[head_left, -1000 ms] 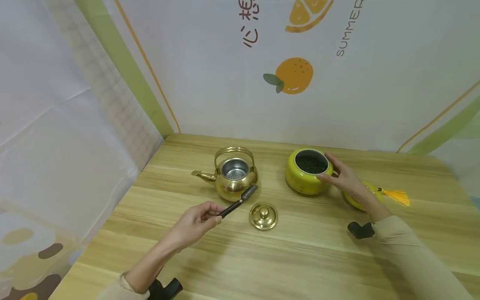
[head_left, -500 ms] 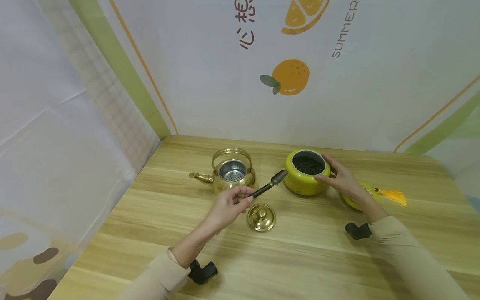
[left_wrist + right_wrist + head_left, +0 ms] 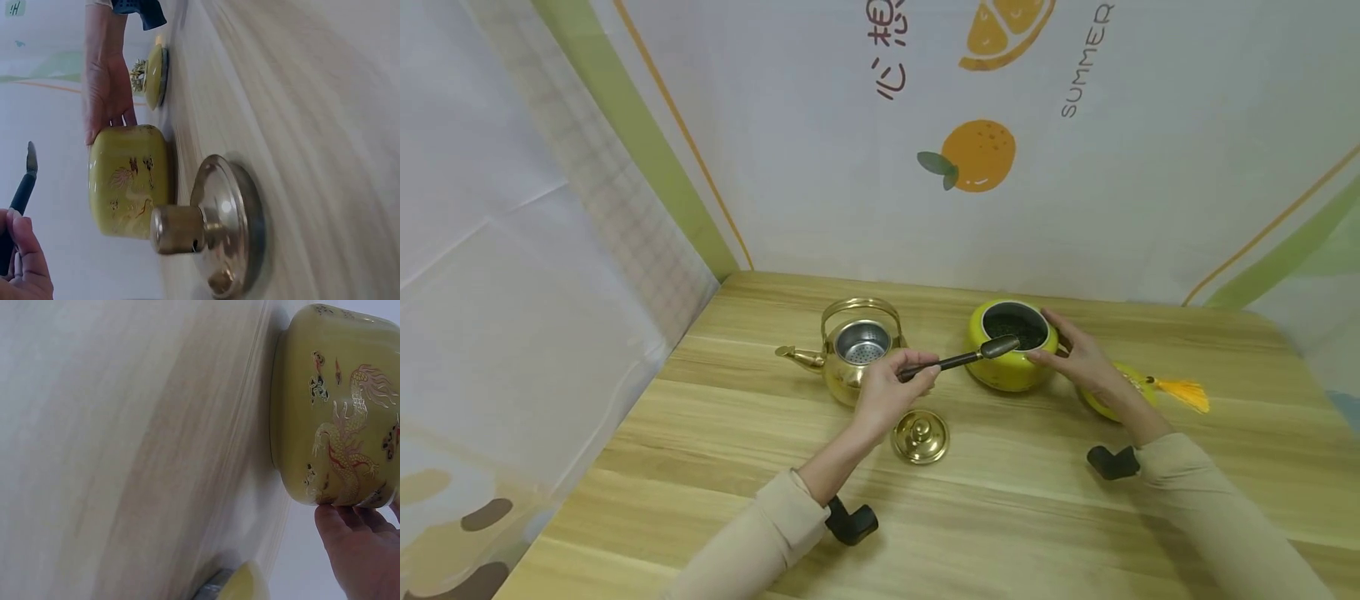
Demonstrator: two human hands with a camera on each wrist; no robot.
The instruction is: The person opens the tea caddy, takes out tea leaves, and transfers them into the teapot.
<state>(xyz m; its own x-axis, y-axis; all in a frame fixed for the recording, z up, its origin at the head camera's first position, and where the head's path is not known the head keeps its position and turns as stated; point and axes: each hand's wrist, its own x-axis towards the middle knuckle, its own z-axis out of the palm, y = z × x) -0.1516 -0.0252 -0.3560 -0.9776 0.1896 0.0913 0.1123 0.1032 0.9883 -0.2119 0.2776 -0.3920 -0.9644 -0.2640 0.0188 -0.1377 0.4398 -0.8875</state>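
Scoop (image 3: 961, 360) has moved right, closer to the yellow jar (image 3: 1006, 378).

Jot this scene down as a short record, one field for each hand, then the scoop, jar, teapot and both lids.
Left hand: holds the scoop by its handle
Right hand: grips the side of the yellow jar
Scoop: head at the jar's mouth; contact unclear
Jar: uncovered, dark contents inside
Brass teapot: uncovered, strainer in its opening
Brass lid: on the table, knob up
Yellow lid: on the table, tasselled
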